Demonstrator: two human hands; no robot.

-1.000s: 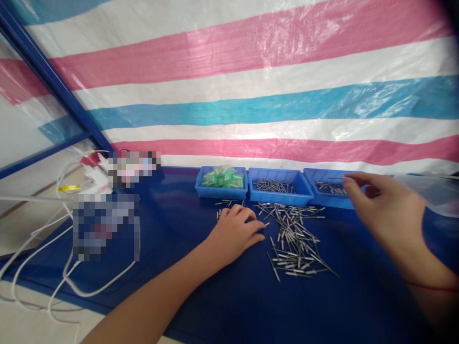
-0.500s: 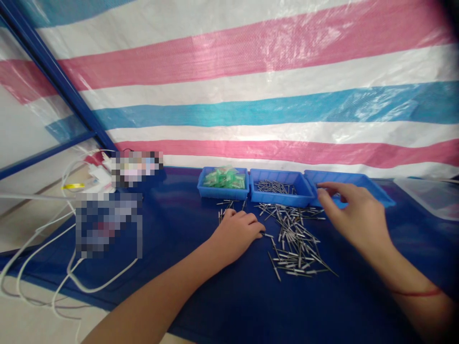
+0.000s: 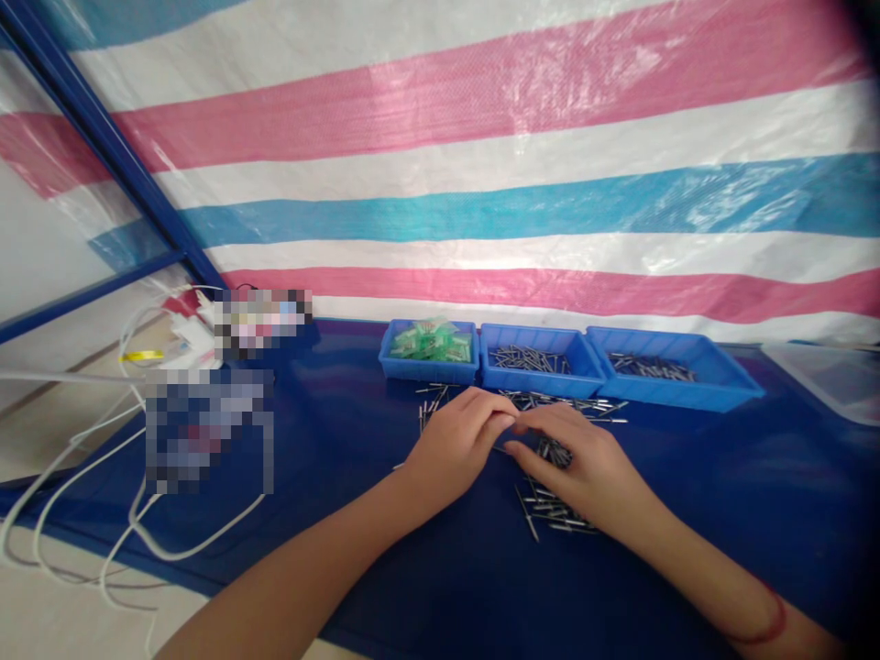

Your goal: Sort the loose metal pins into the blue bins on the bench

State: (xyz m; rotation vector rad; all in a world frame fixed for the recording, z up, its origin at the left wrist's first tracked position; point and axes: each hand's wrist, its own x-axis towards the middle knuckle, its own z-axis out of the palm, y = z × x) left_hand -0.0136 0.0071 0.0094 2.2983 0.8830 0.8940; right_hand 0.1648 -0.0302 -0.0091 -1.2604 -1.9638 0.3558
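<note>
Over the left part of a loose pile of blind rivets (image 3: 560, 509), my two hands meet at the fingertips. My left hand (image 3: 457, 440) is closed, thumb and fingers pressed together; whatever it pinches is hidden. My right hand (image 3: 584, 458) reaches in from the right, its thumb held apart from the curved fingers, with no held item visible. Behind the hands stand a blue bin of rivets (image 3: 543, 378) and, to its right, another blue bin (image 3: 687, 392) with similar rivets. Part of the pile is covered by my right hand.
A third blue bin (image 3: 430, 370) holds green-and-clear packets (image 3: 432, 343). At far right lies a clear plastic tray (image 3: 831, 380). White cables (image 3: 185, 555) loop over the table's left edge, near blurred-out items. A striped tarp (image 3: 481, 215) hangs behind the blue table (image 3: 440, 587).
My right hand has moved left and nearer, from the right-hand bin to my left hand, uncovering the rivets in that bin. My left fingers have lifted slightly and drawn together.
</note>
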